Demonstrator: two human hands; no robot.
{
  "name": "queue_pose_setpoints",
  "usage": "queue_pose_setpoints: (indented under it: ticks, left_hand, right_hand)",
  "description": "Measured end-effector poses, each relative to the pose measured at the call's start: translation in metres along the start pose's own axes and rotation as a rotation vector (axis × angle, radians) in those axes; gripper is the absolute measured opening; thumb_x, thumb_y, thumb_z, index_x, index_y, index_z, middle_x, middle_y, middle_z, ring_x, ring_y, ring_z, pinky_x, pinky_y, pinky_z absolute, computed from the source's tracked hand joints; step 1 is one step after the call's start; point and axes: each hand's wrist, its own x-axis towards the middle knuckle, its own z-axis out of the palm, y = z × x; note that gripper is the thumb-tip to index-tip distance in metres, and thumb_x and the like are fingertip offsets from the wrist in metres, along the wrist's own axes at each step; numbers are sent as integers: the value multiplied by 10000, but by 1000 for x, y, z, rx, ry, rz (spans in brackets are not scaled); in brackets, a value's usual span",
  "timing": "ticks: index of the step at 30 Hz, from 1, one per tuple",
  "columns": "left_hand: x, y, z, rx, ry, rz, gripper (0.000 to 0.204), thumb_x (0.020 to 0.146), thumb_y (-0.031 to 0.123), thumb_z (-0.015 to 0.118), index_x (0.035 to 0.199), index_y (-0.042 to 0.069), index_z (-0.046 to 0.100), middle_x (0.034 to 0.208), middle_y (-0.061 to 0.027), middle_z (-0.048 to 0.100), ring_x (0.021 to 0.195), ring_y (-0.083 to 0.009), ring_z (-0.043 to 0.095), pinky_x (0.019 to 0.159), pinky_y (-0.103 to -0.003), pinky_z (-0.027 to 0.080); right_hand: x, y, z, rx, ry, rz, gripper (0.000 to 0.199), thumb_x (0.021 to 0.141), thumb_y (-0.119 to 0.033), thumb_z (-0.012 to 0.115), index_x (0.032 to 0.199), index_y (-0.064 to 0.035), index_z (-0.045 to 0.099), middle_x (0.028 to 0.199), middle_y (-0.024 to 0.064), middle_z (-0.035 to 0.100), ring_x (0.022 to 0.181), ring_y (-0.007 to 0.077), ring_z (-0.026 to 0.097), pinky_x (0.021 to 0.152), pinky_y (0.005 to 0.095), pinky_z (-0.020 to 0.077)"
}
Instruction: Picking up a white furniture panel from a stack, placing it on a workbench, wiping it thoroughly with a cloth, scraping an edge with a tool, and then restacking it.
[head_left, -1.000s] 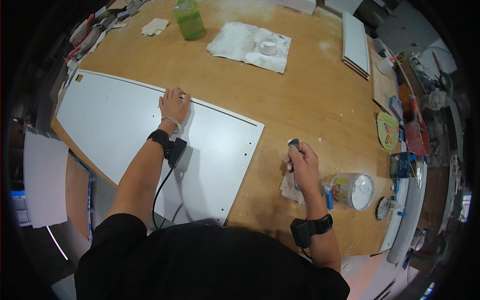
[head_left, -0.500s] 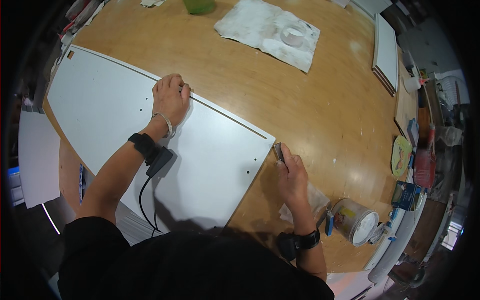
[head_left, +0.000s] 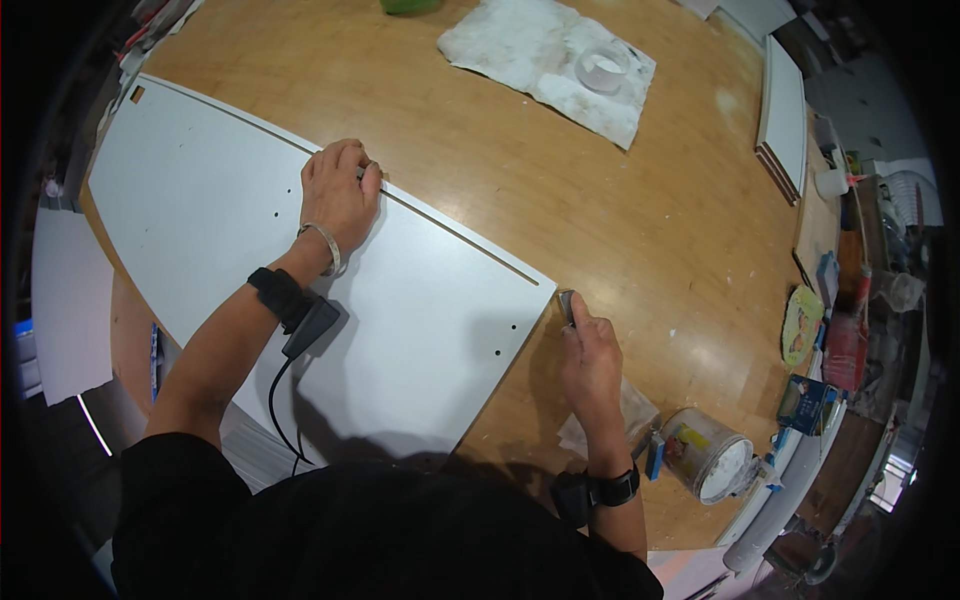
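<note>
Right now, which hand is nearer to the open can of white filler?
The right hand. It holds a small scraper at the white board's corner, just left of the can. The left hand rests on the board's far edge, well away.

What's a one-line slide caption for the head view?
Left hand presses on a white panel's far edge while the right hand holds a small scraper at its corner on the wooden table.

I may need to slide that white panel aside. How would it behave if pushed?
The white panel looks thin, flat and rigid, so it would probably slide whole on the smooth wooden table. The left hand pressing on it would likely resist. Overhanging the table edge, it might tip.
</note>
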Motion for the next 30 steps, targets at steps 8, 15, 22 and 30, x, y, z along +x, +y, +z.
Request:
queue_pose_setpoints:
  ticks: [8,15,22,30]
  left_hand:
    - [-1,0,1,-16,10,4,166,853,188,483,941,50,501,1053,-110,502,1054,-261,442,973,-402,263]
    - [-1,-3,3,-11,22,-3,170,852,191,483,946,51,501,1062,-110,500,1055,-267,439,974,-401,262]
    - [0,1,-2,-44,6,-12,165,848,192,491,932,51,511,1081,-102,499,1064,-263,436,979,-396,258]
    - [0,0,0,-25,6,1,171,851,189,485,947,48,499,1086,-107,497,1072,-261,434,979,-397,256]
  right_hand:
    - [9,-17,-11,-91,-14,-51,390,831,-55,531,1220,-69,522,828,141,519,750,279,557,680,361,462]
    - [26,-39,-37,-321,-76,-88,337,839,-83,506,1172,-89,556,842,146,546,692,306,586,621,403,482]
    - [19,-29,-21,-494,-145,-147,327,820,-85,497,1139,-92,567,788,142,530,624,309,595,568,408,500]
    - [3,-10,-22,-242,72,-217,390,787,-28,555,1172,-89,561,786,137,527,639,266,568,581,369,480]
